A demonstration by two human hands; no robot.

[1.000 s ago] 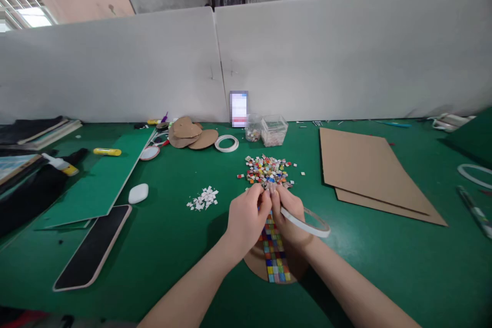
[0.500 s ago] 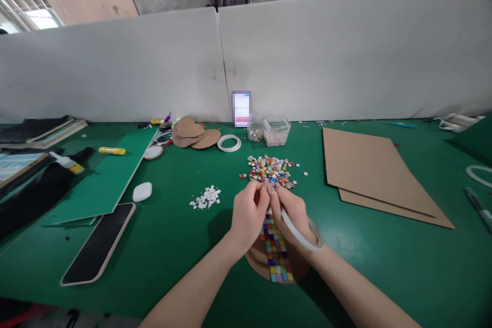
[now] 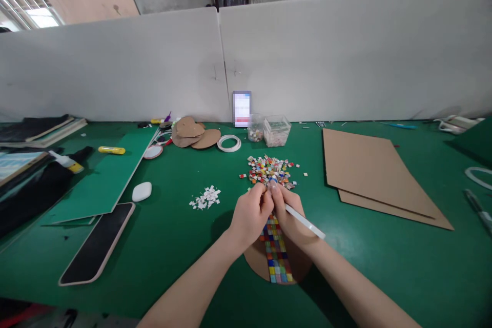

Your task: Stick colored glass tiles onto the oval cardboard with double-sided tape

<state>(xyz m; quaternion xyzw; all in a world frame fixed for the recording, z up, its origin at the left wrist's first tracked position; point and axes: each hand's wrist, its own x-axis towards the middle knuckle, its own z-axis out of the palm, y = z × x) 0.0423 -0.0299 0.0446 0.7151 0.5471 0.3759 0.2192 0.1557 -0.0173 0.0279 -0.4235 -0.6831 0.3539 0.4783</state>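
My left hand [image 3: 251, 211] and my right hand [image 3: 289, 212] meet fingertip to fingertip over the far end of a mosaic strip. Both are closed in a pinch; whatever tiny piece lies between the fingertips is hidden. A narrow roll of white tape [image 3: 306, 222], seen edge-on, is held in my right hand and sticks out toward the wrist. Beneath the hands, rows of coloured mosaic tiles [image 3: 277, 253] run down a round cardboard disc [image 3: 255, 261]. Just beyond the fingers lies a pile of loose mosaic tiles [image 3: 269, 168].
White paper scraps [image 3: 206, 198] lie left of the hands. Farther left are a white case [image 3: 142, 191] and a phone [image 3: 98, 246]. Cardboard sheets [image 3: 369, 171] lie right. Behind the pile stand a clear box [image 3: 277, 131], a tape ring [image 3: 229, 143] and cardboard pieces [image 3: 206, 138].
The tape roll in my right hand has turned from a slanted ring to nearly edge-on. My fingertips have shifted slightly while staying pressed together.
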